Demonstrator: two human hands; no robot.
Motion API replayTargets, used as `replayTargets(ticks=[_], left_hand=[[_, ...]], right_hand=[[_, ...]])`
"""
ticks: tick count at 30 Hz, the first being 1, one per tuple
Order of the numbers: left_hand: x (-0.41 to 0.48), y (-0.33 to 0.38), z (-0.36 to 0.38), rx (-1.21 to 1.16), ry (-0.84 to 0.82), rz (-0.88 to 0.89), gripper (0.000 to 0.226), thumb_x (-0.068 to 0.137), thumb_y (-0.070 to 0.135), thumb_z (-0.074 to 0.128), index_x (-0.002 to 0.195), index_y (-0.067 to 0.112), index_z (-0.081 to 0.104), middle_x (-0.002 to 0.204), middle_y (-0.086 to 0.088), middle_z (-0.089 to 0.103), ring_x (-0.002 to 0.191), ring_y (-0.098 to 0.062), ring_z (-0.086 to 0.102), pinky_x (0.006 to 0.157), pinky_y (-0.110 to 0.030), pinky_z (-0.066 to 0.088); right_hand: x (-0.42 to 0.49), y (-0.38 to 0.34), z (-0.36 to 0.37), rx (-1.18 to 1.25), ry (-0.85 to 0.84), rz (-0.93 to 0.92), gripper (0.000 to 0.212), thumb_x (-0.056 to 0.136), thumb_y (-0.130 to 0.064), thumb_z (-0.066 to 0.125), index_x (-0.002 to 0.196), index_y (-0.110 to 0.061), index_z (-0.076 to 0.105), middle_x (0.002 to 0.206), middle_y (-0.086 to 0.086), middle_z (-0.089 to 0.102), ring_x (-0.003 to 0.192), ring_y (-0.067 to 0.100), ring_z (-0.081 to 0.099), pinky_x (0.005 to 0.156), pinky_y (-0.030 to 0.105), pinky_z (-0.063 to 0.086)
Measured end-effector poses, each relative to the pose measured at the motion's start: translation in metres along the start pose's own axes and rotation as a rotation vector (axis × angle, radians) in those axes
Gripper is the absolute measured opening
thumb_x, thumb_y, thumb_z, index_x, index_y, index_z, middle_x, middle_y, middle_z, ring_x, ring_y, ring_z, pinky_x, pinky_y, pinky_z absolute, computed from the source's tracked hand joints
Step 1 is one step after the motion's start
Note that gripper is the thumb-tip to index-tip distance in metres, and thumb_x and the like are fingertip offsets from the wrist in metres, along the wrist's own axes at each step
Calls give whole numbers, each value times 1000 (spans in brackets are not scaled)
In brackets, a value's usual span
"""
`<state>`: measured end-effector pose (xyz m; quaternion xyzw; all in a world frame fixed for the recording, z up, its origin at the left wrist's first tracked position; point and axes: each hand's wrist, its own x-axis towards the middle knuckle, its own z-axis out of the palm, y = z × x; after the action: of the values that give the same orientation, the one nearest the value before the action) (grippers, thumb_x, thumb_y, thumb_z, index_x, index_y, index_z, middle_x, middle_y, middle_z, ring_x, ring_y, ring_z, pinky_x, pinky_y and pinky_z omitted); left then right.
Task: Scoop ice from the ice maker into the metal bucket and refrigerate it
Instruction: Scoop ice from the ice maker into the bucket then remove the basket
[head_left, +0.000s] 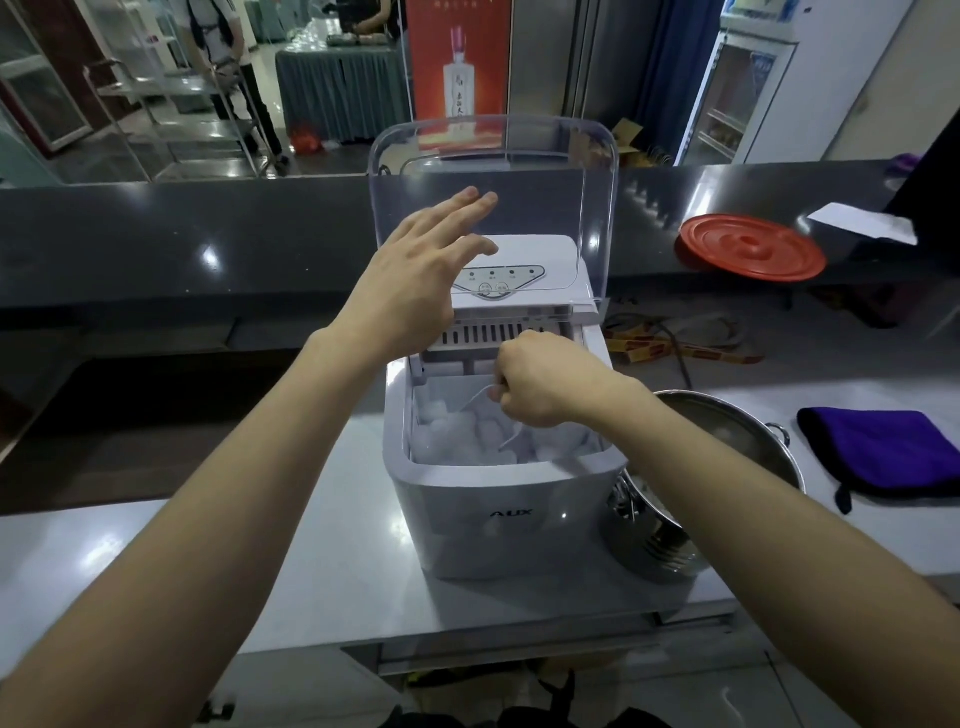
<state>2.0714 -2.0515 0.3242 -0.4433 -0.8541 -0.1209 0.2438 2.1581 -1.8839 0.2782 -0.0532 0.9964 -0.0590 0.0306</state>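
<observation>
Steel sits nearest: the metal bucket (727, 447) stands mouth up on the pale counter, just beside the right wall of the ice maker (498, 519). Inside the white machine the bin is heaped with ice (467, 436), so the step in hand looks like the dig itself.

To do it well, the tool should enter low along the pile and come up level. It then needs only 1 short move right over the bucket's rim, because a tilted load would drop cubes on the counter.

The right hand (540, 384) is curled knuckles-up over the bin, pinching a thin pale handle (478, 397) (scoop or basket bail, it cannot be told). Farther back the left hand (415, 275) is flat with fingers straight, holding nothing. It reaches toward the raised clear lid (571, 171), though whether it touches cannot be told. Of the 2 hands, this one would best steady that lid.
</observation>
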Motion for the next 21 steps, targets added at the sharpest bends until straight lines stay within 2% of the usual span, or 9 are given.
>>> replayTargets(ticks=[2, 4, 6, 9, 12, 14, 16, 21], left_hand=[[0, -1, 0, -2, -1, 4, 71, 80, -20, 53, 143, 11, 64, 177, -5, 28, 167, -21, 16, 133, -48, 22], [0, -3, 1, -2, 4, 8, 71, 80, -19, 53, 143, 12, 64, 177, -5, 28, 167, -21, 16, 133, -48, 22], [0, -3, 2, -1, 10, 10, 71, 79, -20, 54, 142, 12, 64, 177, -5, 28, 167, -21, 16, 133, -48, 22], [0, -4, 4, 1, 17, 16, 70, 80, -19, 53, 141, 12, 64, 177, -5, 28, 167, -21, 16, 133, -46, 22], [0, -4, 5, -1, 19, 18, 69, 80, -19, 53, 141, 12, 64, 177, -5, 27, 167, -21, 15, 133, -47, 21], [0, -5, 5, 1, 19, 17, 69, 80, -19, 54, 141, 12, 65, 178, -5, 27, 167, -21, 15, 132, -48, 22], [0, -5, 6, 1, 21, 18, 69, 80, -19, 55, 140, 12, 65, 178, -5, 27, 167, -21, 16, 132, -49, 23], [-1, -5, 6, -1, 24, 21, 69, 80, -19, 53, 140, 12, 65, 177, -5, 28, 167, -21, 16, 132, -49, 23]], right_hand=[[3, 1, 3, 76, -41, 52, 25, 95, -24, 65, 72, -12, 66, 72, 5, 65, 67, 23, 62, 57, 34, 52], [4, 3, 6, 138, -47, 89, 18, 94, -25, 67, 89, -8, 73, 85, 9, 72, 80, 28, 68, 71, 43, 62], [7, 5, 7, 170, -44, 116, 18, 92, -23, 68, 95, -7, 74, 91, 11, 74, 86, 31, 70, 77, 47, 64], [11, 6, 8, 195, -77, 133, 15, 92, -22, 68, 92, -10, 76, 90, 9, 75, 86, 30, 71, 77, 46, 64], [14, 10, 9, 248, -80, 180, 17, 91, -18, 68, 95, -6, 78, 94, 15, 77, 90, 33, 71, 80, 49, 65], [15, 14, 10, 292, -63, 221, 20, 90, -16, 67, 97, -1, 78, 99, 20, 77, 93, 35, 71, 76, 48, 63], [15, 15, 11, 312, -77, 233, 19, 89, -15, 65, 94, -2, 79, 98, 20, 76, 88, 33, 70, 66, 40, 57], [13, 8, 18, 281, -74, 169, 17, 90, -13, 60, 77, -16, 71, 82, 6, 71, 75, 22, 63, 57, 32, 48]])
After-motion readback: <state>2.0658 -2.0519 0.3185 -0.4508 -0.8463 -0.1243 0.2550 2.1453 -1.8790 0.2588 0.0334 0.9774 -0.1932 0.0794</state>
